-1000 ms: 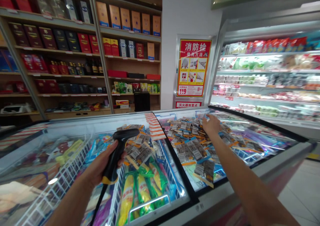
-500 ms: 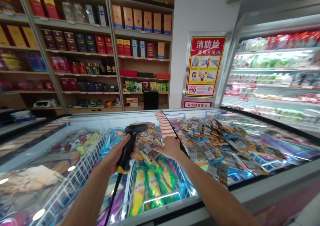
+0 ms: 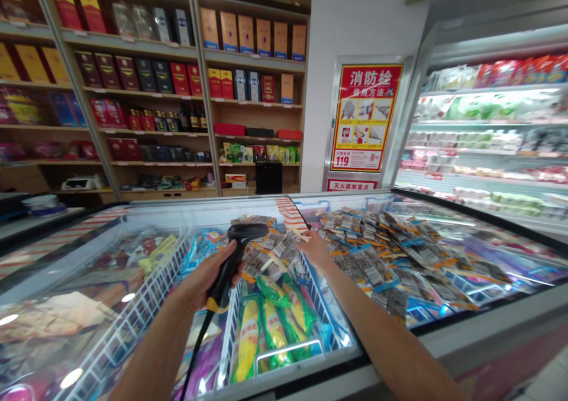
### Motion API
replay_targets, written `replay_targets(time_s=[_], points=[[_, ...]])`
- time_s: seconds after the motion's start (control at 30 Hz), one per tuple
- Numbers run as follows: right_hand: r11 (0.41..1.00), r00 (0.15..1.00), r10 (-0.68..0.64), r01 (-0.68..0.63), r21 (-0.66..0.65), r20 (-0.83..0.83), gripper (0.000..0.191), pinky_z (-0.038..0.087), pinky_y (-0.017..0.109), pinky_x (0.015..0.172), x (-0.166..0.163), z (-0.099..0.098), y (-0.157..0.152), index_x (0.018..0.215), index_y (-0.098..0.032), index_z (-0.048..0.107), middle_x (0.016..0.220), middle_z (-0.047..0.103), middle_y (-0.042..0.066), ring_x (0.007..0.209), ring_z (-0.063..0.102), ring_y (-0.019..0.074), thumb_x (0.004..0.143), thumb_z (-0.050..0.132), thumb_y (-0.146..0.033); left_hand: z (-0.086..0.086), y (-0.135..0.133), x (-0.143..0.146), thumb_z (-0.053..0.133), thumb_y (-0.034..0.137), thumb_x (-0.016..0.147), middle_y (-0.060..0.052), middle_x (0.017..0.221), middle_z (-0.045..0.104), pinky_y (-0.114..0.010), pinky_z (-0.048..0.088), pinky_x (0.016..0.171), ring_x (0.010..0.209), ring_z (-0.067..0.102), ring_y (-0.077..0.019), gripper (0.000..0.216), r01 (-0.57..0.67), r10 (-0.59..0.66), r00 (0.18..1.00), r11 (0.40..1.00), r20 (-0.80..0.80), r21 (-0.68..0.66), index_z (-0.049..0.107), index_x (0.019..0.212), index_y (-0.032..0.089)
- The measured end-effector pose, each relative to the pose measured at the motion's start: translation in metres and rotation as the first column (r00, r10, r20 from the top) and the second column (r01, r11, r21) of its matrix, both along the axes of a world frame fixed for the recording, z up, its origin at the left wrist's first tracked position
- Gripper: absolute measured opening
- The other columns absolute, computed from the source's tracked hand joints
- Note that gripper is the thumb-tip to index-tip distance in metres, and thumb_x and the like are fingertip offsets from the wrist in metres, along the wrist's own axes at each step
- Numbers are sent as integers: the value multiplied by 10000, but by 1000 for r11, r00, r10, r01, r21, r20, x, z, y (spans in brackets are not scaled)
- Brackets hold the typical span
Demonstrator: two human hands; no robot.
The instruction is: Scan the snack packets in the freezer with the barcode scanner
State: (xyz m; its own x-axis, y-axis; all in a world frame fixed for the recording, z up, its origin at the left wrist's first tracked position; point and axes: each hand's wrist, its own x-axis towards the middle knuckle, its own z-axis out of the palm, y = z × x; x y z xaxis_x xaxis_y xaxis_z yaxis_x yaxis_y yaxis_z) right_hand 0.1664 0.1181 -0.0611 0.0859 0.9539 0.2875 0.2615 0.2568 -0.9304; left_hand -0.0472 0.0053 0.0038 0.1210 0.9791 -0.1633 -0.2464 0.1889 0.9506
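Note:
My left hand (image 3: 205, 278) is wrapped round the handle of a black and yellow corded barcode scanner (image 3: 247, 231). Its head points right, over a pile of small grey packets (image 3: 256, 260) in a white wire basket of the chest freezer. The fingers of my right hand (image 3: 318, 253) pinch the right end of one small flat packet (image 3: 286, 244) with a barcode-like printed face, close to the scanner's head. Yellow and green banana-like wrapped packs (image 3: 270, 324) lie in the basket just below these packets.
On the freezer's right glass lid (image 3: 470, 259) lies a large spread of similar packets (image 3: 377, 259). White wire dividers (image 3: 133, 324) stand to the left. Behind are shelves of boxes (image 3: 252, 64), a red poster (image 3: 366, 117) and a lit refrigerated display (image 3: 492, 129).
My right hand has moved right and slightly up, tilting the packet's printed face into view. The scanner in my left hand has shifted slightly right.

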Motion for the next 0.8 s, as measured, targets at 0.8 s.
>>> replay_targets(time_s=[0.8], points=[[978, 981, -60, 96, 187, -186, 179, 373, 413, 685, 27, 6, 12, 692, -210, 554, 701, 606, 83, 687, 553, 240, 527, 539, -278, -15, -2, 15, 536, 496, 642, -2, 516, 538, -186, 332, 371, 378, 470, -77, 378, 128, -133, 989, 990, 65, 65, 509, 714, 126]])
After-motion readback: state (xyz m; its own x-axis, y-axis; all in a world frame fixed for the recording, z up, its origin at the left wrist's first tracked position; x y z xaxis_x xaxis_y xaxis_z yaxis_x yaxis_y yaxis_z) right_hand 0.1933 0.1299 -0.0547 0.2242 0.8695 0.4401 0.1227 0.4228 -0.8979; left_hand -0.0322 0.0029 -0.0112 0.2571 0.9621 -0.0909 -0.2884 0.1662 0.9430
